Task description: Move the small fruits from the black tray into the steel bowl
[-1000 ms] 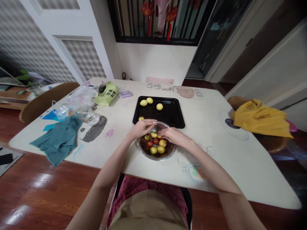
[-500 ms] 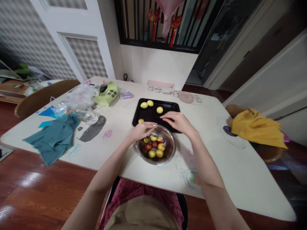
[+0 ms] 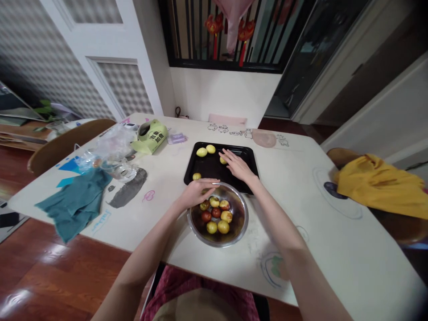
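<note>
A metal bowl (image 3: pixel 218 240) near the table's front edge contains several jujubes (image 3: pixel 216 212), some yellow-green, others mottled or red-brown. My left hand (image 3: pixel 196 192) rests at the bowl's upper left rim, fingers stretched out and thumb apart. Behind the bowl lies a black tray (image 3: pixel 214 166), partly overlapped by it. Two yellow-green jujubes (image 3: pixel 201 152) sit at the tray's far left, and another jujube (image 3: pixel 196 176) is at its near left. My right hand (image 3: pixel 238 166) reaches over the tray with fingers extended, its fingertips over a jujube (image 3: pixel 222 160) that they partly hide.
On the left of the table are a teal cloth (image 3: pixel 78 196), a clear plastic container (image 3: pixel 122 170), crumpled clear plastic (image 3: pixel 117 141) and a green paper box (image 3: pixel 153 137). A purple packet (image 3: pixel 177 138) lies beside the box. A yellow cloth (image 3: pixel 377 185) hangs over a chair at right.
My right hand has moved left and forward over the tray, and its fingers now reach the single jujube there. My left hand stays at the bowl's rim. The view has shifted slightly.
</note>
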Demonstrator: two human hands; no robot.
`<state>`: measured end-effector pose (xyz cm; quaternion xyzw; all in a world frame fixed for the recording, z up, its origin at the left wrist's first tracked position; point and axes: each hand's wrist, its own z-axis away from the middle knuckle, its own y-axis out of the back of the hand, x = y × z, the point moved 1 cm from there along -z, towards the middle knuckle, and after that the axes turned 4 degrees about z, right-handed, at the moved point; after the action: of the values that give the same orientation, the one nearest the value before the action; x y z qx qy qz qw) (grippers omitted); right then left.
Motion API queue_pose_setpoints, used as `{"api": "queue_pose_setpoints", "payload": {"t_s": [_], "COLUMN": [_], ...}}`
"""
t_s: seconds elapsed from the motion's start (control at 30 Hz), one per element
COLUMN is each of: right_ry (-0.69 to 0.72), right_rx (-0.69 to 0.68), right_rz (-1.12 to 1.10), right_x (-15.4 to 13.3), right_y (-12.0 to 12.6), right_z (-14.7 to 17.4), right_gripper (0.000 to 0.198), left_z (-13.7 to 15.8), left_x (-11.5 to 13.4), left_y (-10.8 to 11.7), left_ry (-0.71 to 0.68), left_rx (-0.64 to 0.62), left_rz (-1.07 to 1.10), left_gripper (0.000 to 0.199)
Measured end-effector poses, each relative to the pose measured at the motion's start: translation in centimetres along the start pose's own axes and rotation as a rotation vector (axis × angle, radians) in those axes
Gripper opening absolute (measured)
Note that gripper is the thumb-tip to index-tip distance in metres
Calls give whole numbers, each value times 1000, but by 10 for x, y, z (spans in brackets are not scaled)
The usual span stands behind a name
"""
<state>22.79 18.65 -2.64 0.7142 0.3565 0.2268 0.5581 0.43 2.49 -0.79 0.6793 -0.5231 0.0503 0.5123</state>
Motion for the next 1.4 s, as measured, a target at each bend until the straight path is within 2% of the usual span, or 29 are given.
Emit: {"api": "queue_pose_setpoints", "payload": {"t_s": [0.17,0.33,0.47,0.53,0.7,0.93,1.13,1.4], "right_ry": [-6,-4,-14,-5,4,-59,-44,-35], "right_rx": [-34,-11,-6,2,32,42,1,-29], "right_rz": [5,60,85,83,99,179,123,131], "right_x": [2,1,-1,-1,-1,-1,-4,-2], "right_y": [-9,-4,-1,-1,3,16,10,10], "right_z": [-2,0,2,5,19,28,26,26], "right_gripper": [75,66,59,58,60,57,50,54], "left_z": [1,0,4,8,15,15,16,15], "left_x": [1,-1,-19,-32,-55,-60,-54,-47], "left_y": [0,2,10,16,21,12,9,9], "left_ry": [4,14,144,218,265,240,324,411], "left_rx": [-7,28,171,203,100,-28,-12,-22], "left_rz": [10,51,1,-74,-216,-387,-510,-467], "left_gripper": [30,31,35,37,34,39,40,54]}}
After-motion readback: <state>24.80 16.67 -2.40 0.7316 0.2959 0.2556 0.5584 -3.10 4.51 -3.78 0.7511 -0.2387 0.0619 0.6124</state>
